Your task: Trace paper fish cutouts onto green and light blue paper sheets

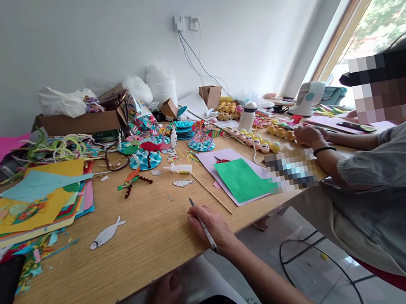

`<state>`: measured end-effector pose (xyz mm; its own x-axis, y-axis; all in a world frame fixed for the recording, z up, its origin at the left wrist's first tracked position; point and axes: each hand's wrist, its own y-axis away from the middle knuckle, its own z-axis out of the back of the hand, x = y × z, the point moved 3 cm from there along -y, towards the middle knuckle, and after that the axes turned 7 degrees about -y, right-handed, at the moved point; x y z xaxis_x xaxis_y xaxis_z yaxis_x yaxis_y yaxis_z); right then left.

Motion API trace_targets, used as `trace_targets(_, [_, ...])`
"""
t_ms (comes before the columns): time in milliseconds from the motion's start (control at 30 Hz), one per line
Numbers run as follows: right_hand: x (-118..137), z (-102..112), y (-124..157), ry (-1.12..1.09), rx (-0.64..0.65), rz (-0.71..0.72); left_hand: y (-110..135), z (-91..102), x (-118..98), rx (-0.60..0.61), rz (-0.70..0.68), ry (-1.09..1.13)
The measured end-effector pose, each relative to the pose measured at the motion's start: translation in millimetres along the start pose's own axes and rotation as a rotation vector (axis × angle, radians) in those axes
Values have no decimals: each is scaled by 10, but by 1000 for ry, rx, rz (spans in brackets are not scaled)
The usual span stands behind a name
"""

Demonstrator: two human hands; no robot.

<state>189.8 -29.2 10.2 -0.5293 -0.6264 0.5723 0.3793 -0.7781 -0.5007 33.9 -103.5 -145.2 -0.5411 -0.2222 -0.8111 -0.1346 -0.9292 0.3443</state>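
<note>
My right hand rests on the front edge of the wooden table, fingers closed around a thin grey pen that points away from me. My left hand lies below the table edge on my lap, fingers loosely curled, nothing seen in it. A white paper fish lies on the table to the left of the right hand. A smaller paper fish and a white glue bottle lie farther back. A thin wooden stick runs diagonally just beyond my right hand.
A green sheet on lilac paper lies to the right. Stacked coloured paper fills the left. Cardboard boxes, bags and round paper crafts crowd the back. A seated person's hand rests on the table at right.
</note>
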Motion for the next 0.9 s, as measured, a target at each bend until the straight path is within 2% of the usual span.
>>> trace_targets(67, [3, 5, 3, -12, -11, 12, 228, -7, -128, 29, -87, -90])
trace_targets(100, [3, 8, 4, -17, -12, 15, 356, -10, -246, 112, -266, -257])
trace_targets(167, [3, 13, 5, -23, -7, 21, 593, 103, -443, 177, -371, -312])
trace_targets(233, [4, 19, 5, -29, 8, 28, 793, 361, -653, 132, -424, -327])
trace_targets(367, [6, 31, 2, -27, 25, 22, 999, 1114, -1020, -130, -561, -474])
trace_targets(467, [15, 37, 4, -24, 18, 25, 898, 1628, -1126, -211, -566, -646])
trace_targets(500, [17, 40, 5, -26, 17, 28, 830, 1788, -1133, -288, -554, -684])
trace_targets(600, [8, 74, -13, -23, 29, 55, 578, 2113, -1056, -316, -498, -815])
trace_targets(767, [-85, 225, -275, 78, 102, 99, 274, 2338, -810, -204, -310, -1018])
trace_targets(900, [-254, 246, -685, 265, 282, -15, 191, 2373, -821, -103, -215, -1085])
